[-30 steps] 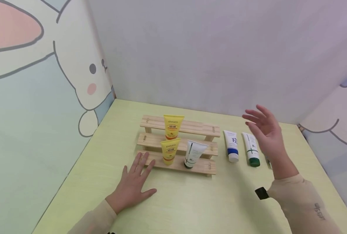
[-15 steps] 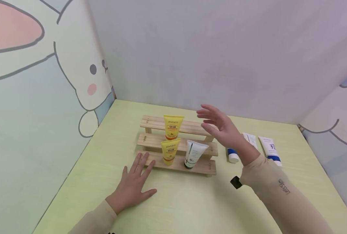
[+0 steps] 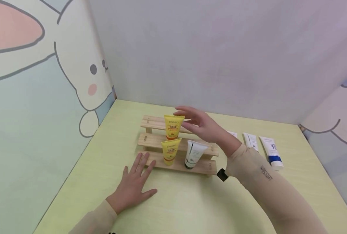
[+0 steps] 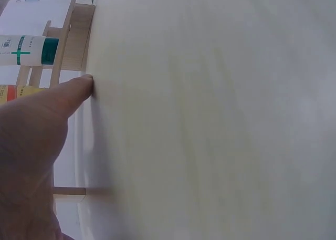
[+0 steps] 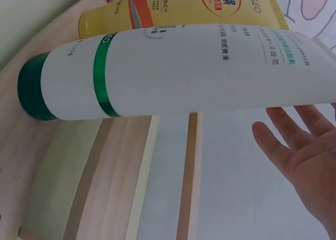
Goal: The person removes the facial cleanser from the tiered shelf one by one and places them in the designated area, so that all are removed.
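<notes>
A three-step wooden rack (image 3: 147, 139) stands on the table. On its upper part stands a yellow squeeze tube (image 3: 173, 127). Lower down, another yellow tube (image 3: 170, 152) and a white tube with a dark green cap (image 3: 194, 154) stand cap-down. My right hand (image 3: 202, 126) is beside the upper yellow tube, fingers behind its top and thumb at its right edge; contact is unclear. In the right wrist view, the white tube (image 5: 157, 74) fills the front, and the right hand (image 5: 315, 161) shows loosely bent fingers. My left hand (image 3: 132, 187) lies spread, fingertips at the bottom shelf's left end.
Right of the rack several tubes lie flat: a white one (image 3: 250, 141), a white-and-blue one (image 3: 271, 151), and another (image 3: 233, 133) mostly covered by my right arm. A grey wall (image 3: 208, 58) rises behind the table (image 3: 173, 208). A cartoon-printed wall (image 3: 36, 123) borders the left.
My right hand has travelled left, from above the flat tubes, across the rack, to the upper yellow tube. The left hand and the standing tubes have stayed put.
</notes>
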{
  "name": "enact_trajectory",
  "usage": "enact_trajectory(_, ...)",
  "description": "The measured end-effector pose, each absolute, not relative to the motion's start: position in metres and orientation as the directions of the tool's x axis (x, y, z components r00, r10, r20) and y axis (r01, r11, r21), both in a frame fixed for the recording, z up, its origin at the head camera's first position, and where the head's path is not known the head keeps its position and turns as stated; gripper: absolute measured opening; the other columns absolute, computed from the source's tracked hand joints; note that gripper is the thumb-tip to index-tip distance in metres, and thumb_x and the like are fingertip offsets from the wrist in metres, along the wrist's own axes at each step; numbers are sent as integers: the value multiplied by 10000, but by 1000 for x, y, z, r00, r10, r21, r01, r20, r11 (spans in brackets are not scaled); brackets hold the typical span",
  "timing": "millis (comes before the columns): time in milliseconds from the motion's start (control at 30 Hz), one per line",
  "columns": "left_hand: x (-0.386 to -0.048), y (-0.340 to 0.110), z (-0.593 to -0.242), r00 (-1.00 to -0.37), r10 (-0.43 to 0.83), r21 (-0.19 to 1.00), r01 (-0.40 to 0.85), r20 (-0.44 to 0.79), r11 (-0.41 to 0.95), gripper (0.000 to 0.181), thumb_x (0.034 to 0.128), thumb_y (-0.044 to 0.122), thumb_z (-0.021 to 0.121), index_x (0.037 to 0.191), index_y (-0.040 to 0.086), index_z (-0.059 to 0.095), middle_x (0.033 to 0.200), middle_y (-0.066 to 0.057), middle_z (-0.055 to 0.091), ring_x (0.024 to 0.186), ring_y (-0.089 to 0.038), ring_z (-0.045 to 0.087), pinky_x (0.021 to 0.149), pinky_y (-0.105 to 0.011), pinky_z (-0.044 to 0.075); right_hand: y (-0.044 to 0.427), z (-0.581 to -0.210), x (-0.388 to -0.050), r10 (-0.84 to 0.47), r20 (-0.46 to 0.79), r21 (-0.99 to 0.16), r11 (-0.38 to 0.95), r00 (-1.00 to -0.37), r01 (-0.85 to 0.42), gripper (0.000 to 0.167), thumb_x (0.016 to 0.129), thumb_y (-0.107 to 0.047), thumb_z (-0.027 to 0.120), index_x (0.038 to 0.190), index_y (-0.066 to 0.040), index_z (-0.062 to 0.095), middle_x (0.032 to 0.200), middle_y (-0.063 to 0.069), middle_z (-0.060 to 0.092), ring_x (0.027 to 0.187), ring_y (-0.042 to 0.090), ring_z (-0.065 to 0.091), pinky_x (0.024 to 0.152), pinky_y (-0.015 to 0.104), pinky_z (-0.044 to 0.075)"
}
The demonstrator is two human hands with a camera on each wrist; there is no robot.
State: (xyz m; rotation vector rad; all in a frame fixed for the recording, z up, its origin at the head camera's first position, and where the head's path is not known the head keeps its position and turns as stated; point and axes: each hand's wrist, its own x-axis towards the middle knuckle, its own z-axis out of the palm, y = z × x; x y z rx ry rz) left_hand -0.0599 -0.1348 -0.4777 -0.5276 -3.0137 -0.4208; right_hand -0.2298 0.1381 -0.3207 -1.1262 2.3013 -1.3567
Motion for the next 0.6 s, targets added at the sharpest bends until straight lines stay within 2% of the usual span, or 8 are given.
enact_trajectory(167,-60,-134,-476,-943,323,260,333,80,906,967,896,576,748,1650,144,325,1765,-152,117,1619,-426,112,991,-866,364,129,-319,-232,-742,107,-850,278,-662,-448,526,1063,-68,587,1572,-107,462,1575,146,510,1334,363,626,1053,484,558)
enact_trajectory(300,-60,-134,-476,-943,323,264,333,83,905,967,895,572,750,1651,146,323,1764,-152,121,1619,-422,112,998,-864,362,126,-319,-232,-742,90,-843,299,-665,-447,483,1072,-48,555,1549,-99,496,1511,149,557,1258,343,661,1019,474,573)
enact_trajectory(467,-60,-134,-476,-941,323,255,337,95,906,970,890,576,752,1649,144,328,1761,-153,134,1616,-419,125,989,-859,375,124,-320,-231,-724,89,-834,322,-684,-449,457,1073,-36,540,1524,-110,536,1426,145,625,1050,291,662,842,410,530)
enact_trajectory(600,-60,-134,-477,-941,324,254,338,97,906,970,891,579,750,1649,144,328,1761,-152,133,1616,-420,125,985,-858,378,123,-322,-231,-705,98,-837,324,-703,-442,449,1069,-32,550,1510,-114,556,1396,140,653,1051,238,673,844,341,538)
